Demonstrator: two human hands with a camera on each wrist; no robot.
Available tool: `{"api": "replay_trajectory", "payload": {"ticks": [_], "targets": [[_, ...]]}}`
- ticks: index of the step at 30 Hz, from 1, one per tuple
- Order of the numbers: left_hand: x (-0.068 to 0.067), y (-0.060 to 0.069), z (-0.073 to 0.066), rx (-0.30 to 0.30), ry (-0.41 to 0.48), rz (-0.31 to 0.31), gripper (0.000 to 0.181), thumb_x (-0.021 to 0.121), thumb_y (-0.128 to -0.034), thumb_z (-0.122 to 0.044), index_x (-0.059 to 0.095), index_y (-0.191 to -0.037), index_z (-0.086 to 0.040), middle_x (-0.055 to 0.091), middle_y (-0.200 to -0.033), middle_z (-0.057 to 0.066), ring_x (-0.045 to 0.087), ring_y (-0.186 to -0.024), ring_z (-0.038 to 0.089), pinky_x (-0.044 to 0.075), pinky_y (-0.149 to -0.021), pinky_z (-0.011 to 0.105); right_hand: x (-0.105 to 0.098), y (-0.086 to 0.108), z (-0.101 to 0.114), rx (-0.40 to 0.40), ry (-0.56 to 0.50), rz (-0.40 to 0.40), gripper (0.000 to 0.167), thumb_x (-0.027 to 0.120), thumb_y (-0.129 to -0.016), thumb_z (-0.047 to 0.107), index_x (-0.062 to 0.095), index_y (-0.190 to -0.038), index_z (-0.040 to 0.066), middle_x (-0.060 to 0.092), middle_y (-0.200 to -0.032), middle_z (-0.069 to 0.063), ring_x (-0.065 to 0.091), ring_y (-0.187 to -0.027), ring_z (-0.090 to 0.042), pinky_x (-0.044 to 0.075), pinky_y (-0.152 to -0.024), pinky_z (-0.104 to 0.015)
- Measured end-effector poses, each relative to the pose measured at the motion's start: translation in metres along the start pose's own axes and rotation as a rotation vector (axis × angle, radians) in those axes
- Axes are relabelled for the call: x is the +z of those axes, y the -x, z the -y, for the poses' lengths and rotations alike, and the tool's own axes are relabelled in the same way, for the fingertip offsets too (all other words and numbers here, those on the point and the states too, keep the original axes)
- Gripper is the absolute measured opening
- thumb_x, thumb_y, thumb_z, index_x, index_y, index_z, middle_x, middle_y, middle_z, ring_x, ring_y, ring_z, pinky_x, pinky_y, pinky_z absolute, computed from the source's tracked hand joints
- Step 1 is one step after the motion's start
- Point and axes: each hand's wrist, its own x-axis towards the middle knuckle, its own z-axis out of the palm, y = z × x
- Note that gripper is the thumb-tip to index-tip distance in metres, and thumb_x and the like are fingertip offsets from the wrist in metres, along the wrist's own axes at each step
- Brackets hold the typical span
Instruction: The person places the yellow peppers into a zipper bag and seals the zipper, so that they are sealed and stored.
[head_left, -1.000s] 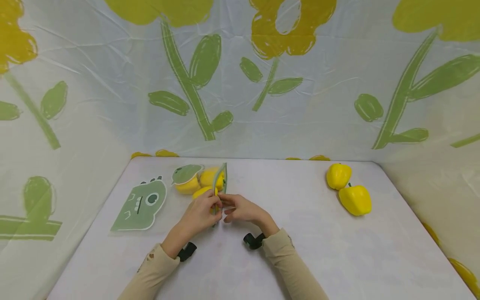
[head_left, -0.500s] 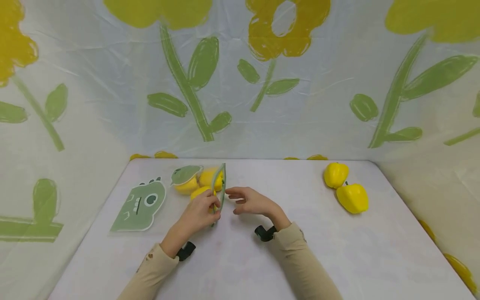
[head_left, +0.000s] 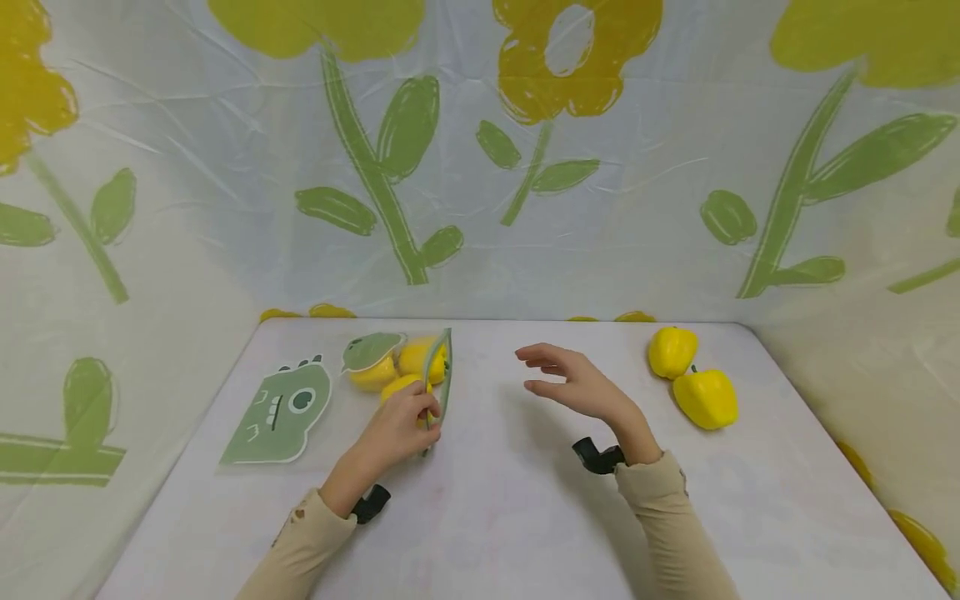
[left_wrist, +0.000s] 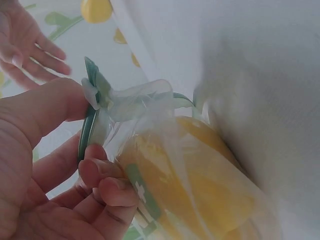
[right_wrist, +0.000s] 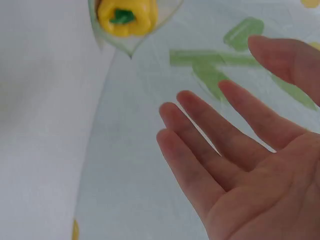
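Note:
In the head view, my left hand (head_left: 401,423) pinches the green-edged mouth of a clear zip bag (head_left: 288,408) printed with a dinosaur face. The bag lies on its side, its mouth facing right and parted. Three yellow bell peppers (head_left: 420,357) are visible inside it. The left wrist view shows the thumb and fingers on the green zip strip (left_wrist: 87,131), beside a whitish slider (left_wrist: 91,94). My right hand (head_left: 579,383) hovers over the table between the bag and two loose bell peppers (head_left: 705,398), fingers extended, holding nothing.
The two loose peppers touch each other at the right rear of the white table (head_left: 495,517). A flower-printed cloth (head_left: 600,267) rises behind the table and along both sides. Each wrist wears a black camera mount (head_left: 597,457).
My right hand has left the bag's mouth and moved right, its fingers spreading. My left hand keeps its pinch on the bag's edge. The peppers stay where they were.

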Motion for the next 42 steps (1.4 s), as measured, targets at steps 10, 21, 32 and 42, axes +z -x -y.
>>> {"api": "replay_trajectory", "payload": {"ticks": [10,21,32,42], "targets": [[0.000,0.000,0.000,-0.035,0.010,0.014,0.014,0.080,-0.0744,-0.005,0.068,-0.080,-0.008,0.046,-0.079,-0.006,0.048,-0.071,0.010,0.046,-0.065,0.024,-0.054,0.049,-0.007,0.090,0.147,-0.320,0.036,0.066,-0.095,0.013,0.060,-0.130,0.003,0.062,-0.129,-0.014,0.056,-0.120,-0.032,0.039,-0.107,-0.048],[0.002,0.000,0.002,-0.021,-0.006,0.018,0.013,0.080,-0.0746,-0.006,0.069,-0.080,-0.007,0.047,-0.079,-0.005,0.048,-0.071,0.011,0.046,-0.064,0.023,-0.110,0.109,-0.056,0.307,0.291,-0.672,0.035,0.059,-0.099,0.025,0.063,-0.125,0.001,0.062,-0.119,-0.008,0.051,-0.102,0.004,0.041,-0.097,-0.018],[0.002,0.000,0.003,-0.009,-0.008,0.012,0.013,0.080,-0.0747,-0.006,0.068,-0.079,-0.009,0.046,-0.078,-0.005,0.047,-0.070,0.010,0.045,-0.063,0.024,-0.114,0.124,-0.106,0.754,0.616,-0.412,0.093,0.061,-0.087,0.063,0.040,-0.135,-0.014,0.044,-0.125,-0.042,0.047,-0.105,-0.059,0.045,-0.074,-0.064],[0.003,0.000,0.006,0.044,0.007,-0.002,0.013,0.079,-0.0733,-0.004,0.069,-0.080,-0.006,0.045,-0.078,-0.006,0.047,-0.070,0.010,0.045,-0.062,0.023,-0.103,0.117,-0.113,0.891,0.611,-0.375,0.091,0.068,-0.082,0.056,0.039,-0.134,-0.012,0.053,-0.116,-0.040,0.057,-0.093,-0.055,0.045,-0.063,-0.053]]}}
